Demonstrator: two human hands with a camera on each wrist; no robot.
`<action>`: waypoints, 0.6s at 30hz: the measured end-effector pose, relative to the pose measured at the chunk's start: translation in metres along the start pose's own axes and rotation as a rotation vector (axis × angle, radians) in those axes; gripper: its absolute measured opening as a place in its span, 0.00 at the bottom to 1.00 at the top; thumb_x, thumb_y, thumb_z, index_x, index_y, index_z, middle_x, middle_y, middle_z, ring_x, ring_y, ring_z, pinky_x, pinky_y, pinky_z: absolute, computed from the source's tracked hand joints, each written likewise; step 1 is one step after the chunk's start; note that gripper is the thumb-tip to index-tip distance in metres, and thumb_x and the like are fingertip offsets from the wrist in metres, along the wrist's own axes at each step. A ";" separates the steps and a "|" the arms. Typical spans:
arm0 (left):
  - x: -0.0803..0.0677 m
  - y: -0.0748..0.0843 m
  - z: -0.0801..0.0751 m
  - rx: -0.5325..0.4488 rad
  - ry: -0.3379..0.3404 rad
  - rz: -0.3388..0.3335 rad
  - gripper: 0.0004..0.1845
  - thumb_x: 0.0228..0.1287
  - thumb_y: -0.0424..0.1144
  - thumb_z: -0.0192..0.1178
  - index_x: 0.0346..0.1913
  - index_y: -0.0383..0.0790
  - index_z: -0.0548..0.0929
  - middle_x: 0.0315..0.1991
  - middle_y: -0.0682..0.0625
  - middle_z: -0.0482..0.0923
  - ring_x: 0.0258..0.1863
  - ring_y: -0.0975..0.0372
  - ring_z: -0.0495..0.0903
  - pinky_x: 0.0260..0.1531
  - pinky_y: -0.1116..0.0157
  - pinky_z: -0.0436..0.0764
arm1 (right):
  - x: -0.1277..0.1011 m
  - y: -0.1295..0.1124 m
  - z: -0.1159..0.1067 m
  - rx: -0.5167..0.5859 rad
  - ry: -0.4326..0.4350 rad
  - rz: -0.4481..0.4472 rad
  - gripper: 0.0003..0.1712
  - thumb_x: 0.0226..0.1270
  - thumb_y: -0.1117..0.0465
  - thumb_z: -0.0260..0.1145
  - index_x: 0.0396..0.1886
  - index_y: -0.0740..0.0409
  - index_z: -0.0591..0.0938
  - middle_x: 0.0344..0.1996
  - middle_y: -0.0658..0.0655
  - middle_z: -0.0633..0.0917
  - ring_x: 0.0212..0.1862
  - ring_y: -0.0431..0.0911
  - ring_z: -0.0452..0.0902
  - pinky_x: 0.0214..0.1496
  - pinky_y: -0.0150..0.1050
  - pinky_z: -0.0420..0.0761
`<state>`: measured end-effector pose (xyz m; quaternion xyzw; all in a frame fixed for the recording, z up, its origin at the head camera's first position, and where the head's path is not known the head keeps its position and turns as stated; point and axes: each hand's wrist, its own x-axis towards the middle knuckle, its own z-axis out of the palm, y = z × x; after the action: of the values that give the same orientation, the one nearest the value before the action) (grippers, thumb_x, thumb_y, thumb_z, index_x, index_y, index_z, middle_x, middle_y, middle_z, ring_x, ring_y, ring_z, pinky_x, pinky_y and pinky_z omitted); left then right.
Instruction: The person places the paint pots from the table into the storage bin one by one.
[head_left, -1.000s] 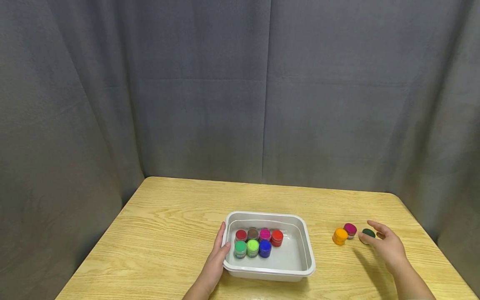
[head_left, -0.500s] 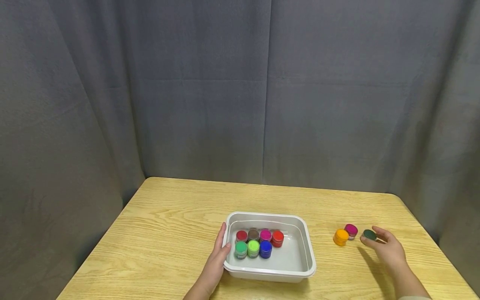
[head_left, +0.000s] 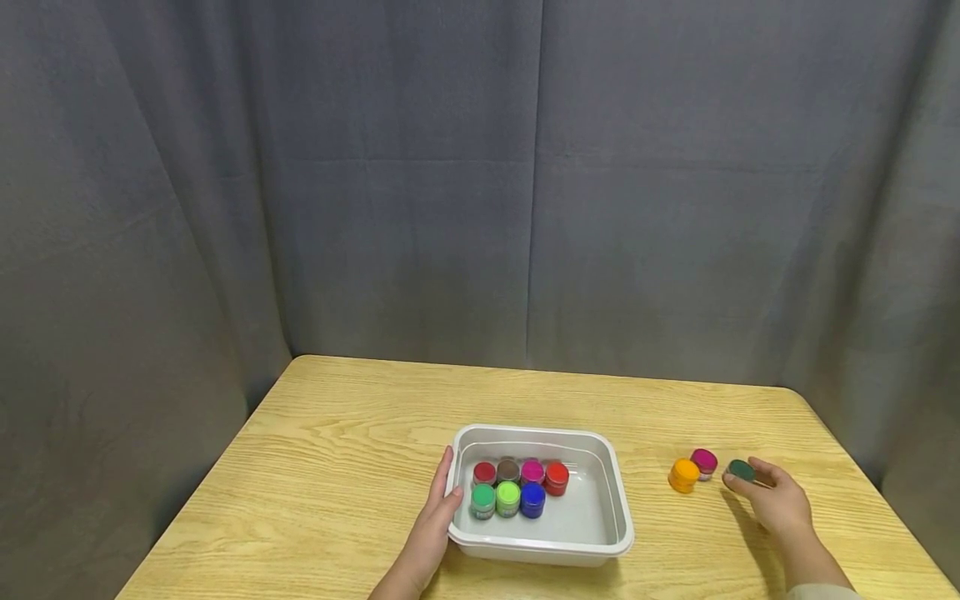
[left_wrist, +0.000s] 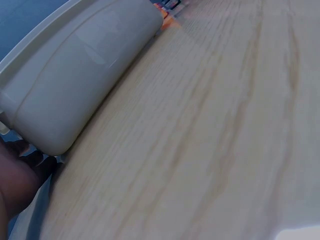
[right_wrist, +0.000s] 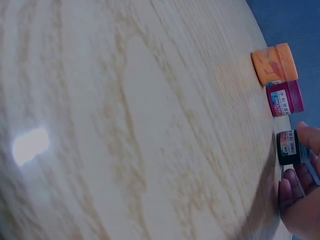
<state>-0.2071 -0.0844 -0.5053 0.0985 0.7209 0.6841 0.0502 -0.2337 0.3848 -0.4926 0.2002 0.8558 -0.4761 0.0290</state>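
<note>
One dark green jar (head_left: 740, 470), at three o'clock from one white tray (head_left: 536, 551), pinched between thumb and fingers of the right hand (head_left: 780, 502): apparently a picking-up step, likely calling next for a steady lift. Toward nine o'clock from it, one orange jar (head_left: 683, 474) and one magenta jar (head_left: 703, 461). Inside the tray, seven more jars (head_left: 508, 497), four behind three; nine o'clock rim gripped by the left hand (head_left: 433, 521).

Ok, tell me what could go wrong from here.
The dark green jar might slip, since the right hand only pinches it. The orange jar and purple jar stand between it and the tub, so a low swing could knock them. If the left hand jerks the tub, the jars inside might slide.
</note>
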 end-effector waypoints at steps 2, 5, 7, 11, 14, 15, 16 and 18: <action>0.000 -0.001 0.000 0.007 0.003 0.007 0.32 0.78 0.42 0.39 0.80 0.50 0.43 0.80 0.41 0.37 0.78 0.41 0.35 0.71 0.34 0.35 | 0.000 0.000 0.000 0.009 -0.001 0.003 0.51 0.70 0.40 0.58 0.76 0.70 0.49 0.72 0.78 0.52 0.71 0.72 0.54 0.71 0.64 0.63; 0.001 -0.002 0.000 0.010 0.006 0.011 0.32 0.78 0.42 0.38 0.80 0.50 0.43 0.80 0.42 0.37 0.78 0.42 0.36 0.72 0.35 0.35 | -0.001 0.000 0.001 0.022 0.006 0.012 0.52 0.70 0.40 0.58 0.75 0.71 0.49 0.72 0.79 0.52 0.71 0.72 0.53 0.72 0.63 0.63; 0.002 -0.003 0.000 0.005 0.004 0.007 0.32 0.78 0.42 0.38 0.80 0.50 0.43 0.80 0.42 0.37 0.78 0.42 0.36 0.72 0.35 0.35 | -0.001 0.000 0.001 0.015 0.014 0.015 0.51 0.70 0.40 0.58 0.75 0.71 0.50 0.72 0.79 0.52 0.71 0.73 0.53 0.72 0.63 0.62; 0.002 -0.003 -0.001 -0.006 -0.005 -0.002 0.32 0.78 0.42 0.38 0.80 0.51 0.42 0.81 0.43 0.36 0.78 0.42 0.35 0.72 0.35 0.34 | 0.000 0.001 0.002 -0.002 0.036 0.020 0.50 0.70 0.41 0.58 0.75 0.71 0.52 0.72 0.79 0.54 0.71 0.72 0.53 0.72 0.63 0.62; 0.001 -0.002 -0.001 -0.015 -0.009 -0.006 0.32 0.78 0.42 0.38 0.80 0.52 0.42 0.81 0.43 0.35 0.78 0.42 0.34 0.71 0.34 0.33 | 0.001 0.002 0.003 -0.002 0.046 0.020 0.49 0.70 0.41 0.58 0.75 0.71 0.53 0.72 0.78 0.55 0.71 0.72 0.53 0.72 0.63 0.62; 0.001 -0.002 -0.001 -0.015 -0.009 -0.006 0.32 0.78 0.41 0.38 0.80 0.52 0.42 0.81 0.43 0.35 0.78 0.42 0.34 0.71 0.34 0.33 | 0.001 0.002 0.003 0.002 0.049 0.018 0.49 0.70 0.41 0.58 0.75 0.71 0.53 0.72 0.78 0.55 0.71 0.72 0.53 0.72 0.63 0.62; 0.001 -0.002 -0.001 -0.014 -0.008 -0.006 0.32 0.78 0.41 0.38 0.80 0.52 0.42 0.81 0.43 0.35 0.78 0.42 0.34 0.71 0.34 0.34 | 0.001 0.002 0.003 0.006 0.053 0.018 0.49 0.70 0.41 0.58 0.75 0.71 0.53 0.72 0.78 0.55 0.71 0.72 0.54 0.72 0.62 0.63; 0.001 -0.002 -0.001 -0.012 -0.006 -0.008 0.32 0.78 0.42 0.38 0.80 0.53 0.43 0.81 0.43 0.35 0.78 0.42 0.34 0.71 0.34 0.34 | 0.002 0.001 0.003 0.015 0.066 0.017 0.49 0.70 0.41 0.58 0.75 0.70 0.54 0.71 0.78 0.57 0.71 0.71 0.56 0.71 0.62 0.64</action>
<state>-0.2086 -0.0853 -0.5067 0.0975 0.7172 0.6878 0.0555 -0.2353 0.3829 -0.4955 0.2233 0.8511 -0.4752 0.0032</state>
